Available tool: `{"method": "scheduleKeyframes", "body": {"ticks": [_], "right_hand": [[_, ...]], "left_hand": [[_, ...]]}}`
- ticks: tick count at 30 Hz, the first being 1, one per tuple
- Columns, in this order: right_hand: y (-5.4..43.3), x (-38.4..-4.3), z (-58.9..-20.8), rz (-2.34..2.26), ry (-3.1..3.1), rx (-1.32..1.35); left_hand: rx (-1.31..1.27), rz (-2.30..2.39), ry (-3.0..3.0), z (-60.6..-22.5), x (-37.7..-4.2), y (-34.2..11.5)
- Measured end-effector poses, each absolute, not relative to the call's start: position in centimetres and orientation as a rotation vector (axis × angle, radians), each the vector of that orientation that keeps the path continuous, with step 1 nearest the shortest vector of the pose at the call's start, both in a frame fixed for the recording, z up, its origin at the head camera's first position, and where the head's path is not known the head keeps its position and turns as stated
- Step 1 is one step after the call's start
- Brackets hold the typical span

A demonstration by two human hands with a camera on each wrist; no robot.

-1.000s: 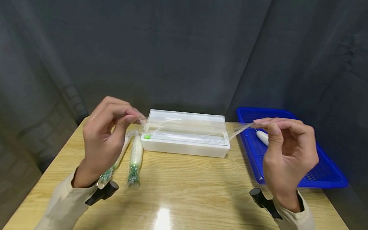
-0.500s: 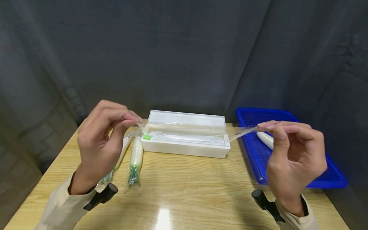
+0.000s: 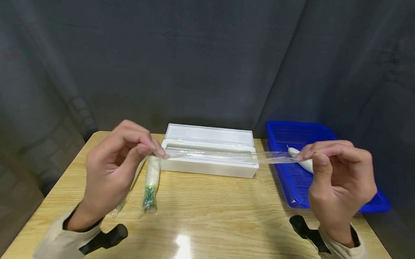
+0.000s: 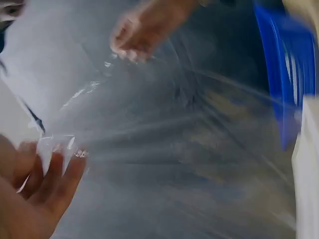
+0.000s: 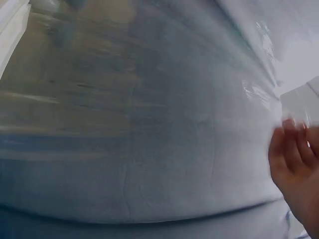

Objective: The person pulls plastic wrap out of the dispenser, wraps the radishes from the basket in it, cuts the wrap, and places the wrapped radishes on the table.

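Observation:
My left hand point(image 3: 114, 171) and right hand point(image 3: 343, 182) each pinch one end of a sheet of cling film point(image 3: 212, 155), between thumb and fingers. The film stretches over a white dispenser box point(image 3: 209, 168), whose lid point(image 3: 211, 134) stands raised at the back. In the left wrist view the clear film point(image 4: 164, 134) spreads broadly below both hands. Beside the left hand lies a white radish point(image 3: 152, 177) with green leaves, wrapped in film. Another wrapped one point(image 3: 139, 170) is mostly hidden by that hand. Behind the right fingers, a white radish point(image 3: 306, 165) shows in part.
That last radish lies in a blue plastic basket point(image 3: 285, 187) at the right of the wooden table point(image 3: 210, 217). A dark grey curtain point(image 3: 205, 61) hangs behind the table. Wrist cameras point(image 3: 106, 238) are strapped over the light sleeves.
Both hands have come lower and nearer and spread slightly apart, the film with them. The film now lies lower across the box front, leaving the raised lid in plain view.

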State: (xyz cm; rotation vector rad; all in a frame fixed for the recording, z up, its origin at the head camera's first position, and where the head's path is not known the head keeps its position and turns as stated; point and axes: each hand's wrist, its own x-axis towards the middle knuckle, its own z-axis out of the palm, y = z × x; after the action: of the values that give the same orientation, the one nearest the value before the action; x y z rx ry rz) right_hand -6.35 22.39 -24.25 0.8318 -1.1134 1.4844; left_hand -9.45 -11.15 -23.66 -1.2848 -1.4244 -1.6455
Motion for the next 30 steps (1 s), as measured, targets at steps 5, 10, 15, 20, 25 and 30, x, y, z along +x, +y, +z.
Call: {"method": "scheduleKeyframes", "body": {"ticks": [5, 10, 15, 20, 25, 30], "right_hand": [[25.1, -5.3, -24.2, 1.687, -1.374, 1.269], [26.9, -4.6, -23.7, 1.662, -1.762, 1.632], [27.8, -4.0, -23.7, 1.445, -2.186, 1.909], [27.9, -3.6, -24.8, 1.229, -2.458, 2.03], [27.2, -3.6, -25.7, 1.168, -2.528, 2.101], [26.7, -3.9, -26.6, 1.106, -2.63, 2.11]], "left_hand": [[-1.628, -1.911, -1.67, -24.1, -9.4, -12.9], [-1.822, -1.994, -1.81, -25.4, -9.4, -13.4], [-2.099, -1.956, -1.807, -27.0, -9.6, -13.0], [-2.201, -2.051, -1.91, -28.4, -9.1, -12.6], [-2.207, -2.13, -2.0, -29.5, -8.7, -12.3], [-2.251, -2.111, -2.044, -30.5, -8.3, -12.3]]}}
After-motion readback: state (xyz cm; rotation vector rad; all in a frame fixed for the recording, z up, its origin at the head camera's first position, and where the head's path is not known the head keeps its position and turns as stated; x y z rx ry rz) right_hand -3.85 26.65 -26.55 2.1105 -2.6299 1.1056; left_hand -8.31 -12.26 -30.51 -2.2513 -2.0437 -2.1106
